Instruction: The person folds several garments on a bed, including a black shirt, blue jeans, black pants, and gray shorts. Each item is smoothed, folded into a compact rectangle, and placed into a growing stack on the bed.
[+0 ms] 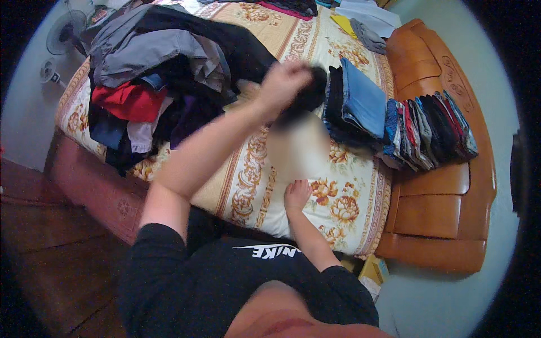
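Note:
My left hand is raised over the middle of the bed, its fingers closed in a fist. A black garment, smeared by motion, hangs at the fist, and its kind cannot be made out. Lower down, my right hand lies on the flowered bedspread with its fingers stretched out and nothing in it. Between the two hands a pale blurred patch hides part of the bedspread. A heap of loose clothes, with grey trousers on top and a red garment below, lies left of my left hand.
Folded jeans top a stack right of my left hand. Beside it, several folded clothes stand in a row against the wooden headboard. Grey and yellow cloths lie at the far right. A fan stands beyond the heap.

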Demonstrator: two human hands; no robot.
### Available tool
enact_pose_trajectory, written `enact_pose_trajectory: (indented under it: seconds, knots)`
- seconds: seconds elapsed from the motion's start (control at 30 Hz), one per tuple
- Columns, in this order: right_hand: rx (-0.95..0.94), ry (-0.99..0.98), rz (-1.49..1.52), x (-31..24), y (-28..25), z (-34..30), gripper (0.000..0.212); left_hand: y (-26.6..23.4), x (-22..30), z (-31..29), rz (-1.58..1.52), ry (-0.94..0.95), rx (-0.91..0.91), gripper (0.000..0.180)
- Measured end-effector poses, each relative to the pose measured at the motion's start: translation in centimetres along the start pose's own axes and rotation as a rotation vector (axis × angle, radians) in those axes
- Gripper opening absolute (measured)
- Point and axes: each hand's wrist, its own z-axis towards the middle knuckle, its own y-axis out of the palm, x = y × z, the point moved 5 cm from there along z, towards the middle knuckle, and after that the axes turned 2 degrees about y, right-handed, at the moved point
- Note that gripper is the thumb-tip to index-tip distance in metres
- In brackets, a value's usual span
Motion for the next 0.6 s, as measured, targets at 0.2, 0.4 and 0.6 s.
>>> enact_pose_trajectory:
  seconds: [0.2, 0.4, 0.6]
  knots:
    - [-0.237, 0.132, 0.918, 2.7, -3.7, 0.9, 0.045, 9.3, -11.3, -18.2, -0.437, -0.69, -0.202, 0.016]
    - [0.032, 0.288, 1.505, 4.4, -15.2, -2.2, 0.052, 10.0, -12.9, -28.1, -0.146, -0.687, -0.55, 0.019]
    - [0.019, 0.243, 1.462, 3.7, -25.2, -3.2, 0.06, 10.6, -12.6, -32.1, 0.263, -0.4, -0.614, 0.029]
